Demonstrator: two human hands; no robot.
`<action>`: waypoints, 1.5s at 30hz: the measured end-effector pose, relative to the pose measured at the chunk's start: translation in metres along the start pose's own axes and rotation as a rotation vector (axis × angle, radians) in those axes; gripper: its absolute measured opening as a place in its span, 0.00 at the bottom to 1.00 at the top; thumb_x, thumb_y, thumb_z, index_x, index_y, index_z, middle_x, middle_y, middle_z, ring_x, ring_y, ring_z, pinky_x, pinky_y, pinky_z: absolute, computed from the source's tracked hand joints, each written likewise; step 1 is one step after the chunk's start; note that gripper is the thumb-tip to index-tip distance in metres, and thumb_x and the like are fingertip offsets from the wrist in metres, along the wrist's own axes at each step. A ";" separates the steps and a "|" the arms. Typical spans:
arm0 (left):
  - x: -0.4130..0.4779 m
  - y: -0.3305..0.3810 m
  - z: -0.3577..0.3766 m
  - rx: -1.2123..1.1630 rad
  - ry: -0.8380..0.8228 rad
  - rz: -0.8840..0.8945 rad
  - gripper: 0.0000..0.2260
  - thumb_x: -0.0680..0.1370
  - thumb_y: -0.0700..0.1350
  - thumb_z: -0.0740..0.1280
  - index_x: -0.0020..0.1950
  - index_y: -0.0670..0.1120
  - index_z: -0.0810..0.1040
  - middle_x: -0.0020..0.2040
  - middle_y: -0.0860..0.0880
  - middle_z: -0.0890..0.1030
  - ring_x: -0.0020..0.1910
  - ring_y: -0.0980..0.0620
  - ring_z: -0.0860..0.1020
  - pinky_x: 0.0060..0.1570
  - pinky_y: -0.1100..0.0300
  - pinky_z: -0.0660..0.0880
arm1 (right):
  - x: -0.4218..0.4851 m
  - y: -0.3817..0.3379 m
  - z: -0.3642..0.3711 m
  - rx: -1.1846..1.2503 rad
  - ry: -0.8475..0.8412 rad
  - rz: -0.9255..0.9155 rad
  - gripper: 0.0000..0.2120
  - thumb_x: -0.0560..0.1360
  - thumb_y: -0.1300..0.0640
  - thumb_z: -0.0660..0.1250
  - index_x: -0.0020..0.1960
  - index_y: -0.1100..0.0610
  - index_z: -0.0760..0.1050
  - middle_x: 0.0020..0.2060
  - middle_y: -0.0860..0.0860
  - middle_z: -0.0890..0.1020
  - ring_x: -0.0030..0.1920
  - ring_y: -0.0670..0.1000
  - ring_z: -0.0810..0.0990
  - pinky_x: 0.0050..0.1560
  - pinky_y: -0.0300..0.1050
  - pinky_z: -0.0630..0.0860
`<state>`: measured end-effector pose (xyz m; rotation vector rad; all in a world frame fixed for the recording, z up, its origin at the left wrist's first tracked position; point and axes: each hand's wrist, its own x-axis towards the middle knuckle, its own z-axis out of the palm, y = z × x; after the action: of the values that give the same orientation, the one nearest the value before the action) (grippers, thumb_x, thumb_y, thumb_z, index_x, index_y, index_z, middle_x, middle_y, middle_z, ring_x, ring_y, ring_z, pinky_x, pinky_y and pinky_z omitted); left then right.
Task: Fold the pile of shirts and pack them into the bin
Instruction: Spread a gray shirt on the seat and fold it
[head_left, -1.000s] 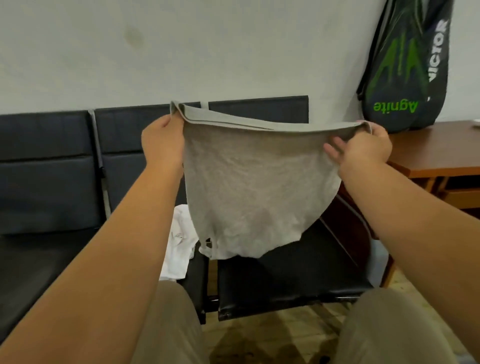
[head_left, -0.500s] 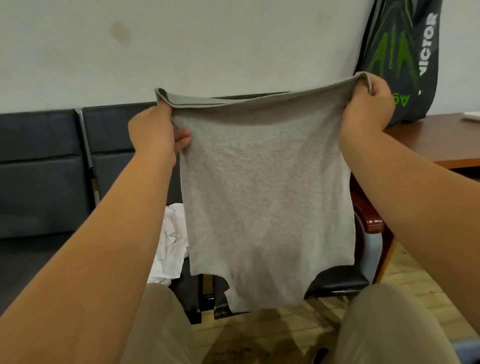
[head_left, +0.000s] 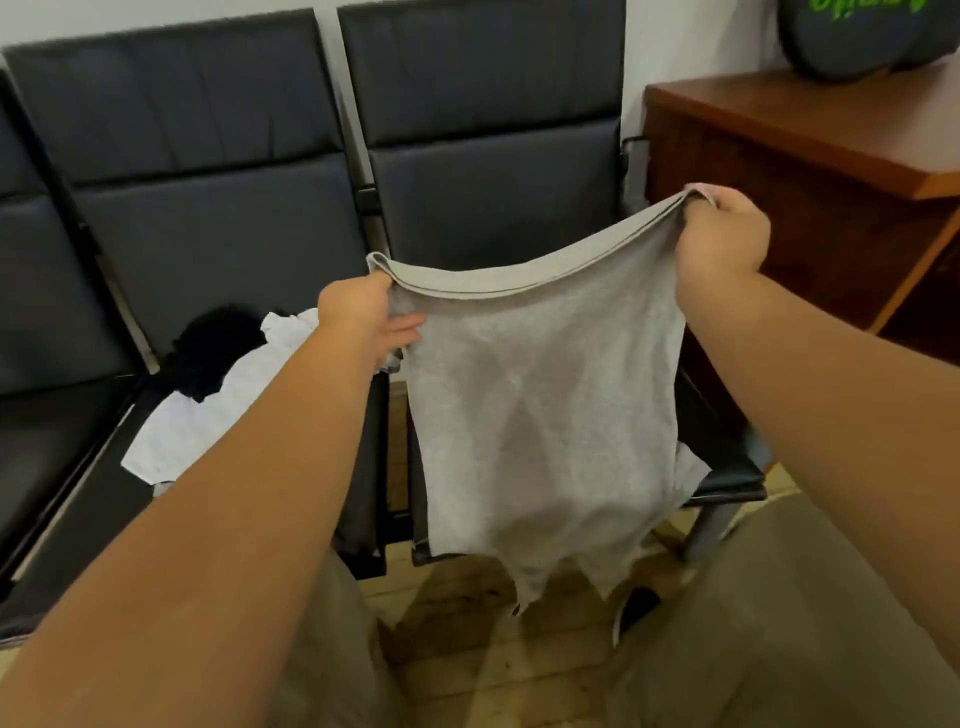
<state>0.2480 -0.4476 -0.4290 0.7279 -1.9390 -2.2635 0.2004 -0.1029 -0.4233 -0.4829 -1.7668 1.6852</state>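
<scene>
Lowered since a moment ago, the grey shirt (head_left: 545, 415) now hangs in front of the right-hand black seat (head_left: 493, 171), its hem sagging between your hands. Your left hand (head_left: 363, 317) pinches one hem corner, fingers (head_left: 408, 332) curled under the cloth. Your right hand (head_left: 722, 239) grips the other corner, held higher. The sleeves dangle above the wooden floor (head_left: 467, 649). Left of it, a white shirt (head_left: 208, 415) and a dark shirt (head_left: 213, 343) lie heaped on the next seat (head_left: 208, 218). A brown table (head_left: 810, 135) stands to your right, carrying a dark bag (head_left: 857, 41).
</scene>
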 end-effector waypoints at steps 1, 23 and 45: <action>0.012 -0.012 0.003 0.019 0.010 -0.025 0.18 0.84 0.48 0.69 0.72 0.44 0.75 0.62 0.44 0.80 0.41 0.40 0.88 0.52 0.39 0.84 | 0.004 0.016 0.005 -0.013 -0.002 0.016 0.10 0.79 0.53 0.68 0.54 0.46 0.87 0.47 0.42 0.87 0.51 0.45 0.84 0.62 0.46 0.81; 0.229 -0.137 0.049 0.449 0.213 -0.212 0.20 0.83 0.57 0.66 0.64 0.42 0.75 0.44 0.43 0.87 0.33 0.49 0.87 0.35 0.55 0.84 | 0.101 0.217 0.102 -0.588 -0.189 0.257 0.15 0.84 0.66 0.60 0.69 0.66 0.75 0.65 0.63 0.79 0.68 0.64 0.77 0.66 0.53 0.73; 0.087 -0.212 0.116 1.368 -0.439 0.628 0.22 0.85 0.54 0.62 0.75 0.42 0.73 0.75 0.44 0.71 0.73 0.42 0.69 0.72 0.50 0.68 | 0.037 0.166 0.033 -0.998 -0.610 0.164 0.18 0.82 0.61 0.62 0.70 0.59 0.79 0.67 0.61 0.80 0.68 0.62 0.77 0.67 0.54 0.74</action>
<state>0.1771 -0.3304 -0.6461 -0.4312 -3.1380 -0.5456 0.1243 -0.0844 -0.5776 -0.5596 -3.0725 0.9635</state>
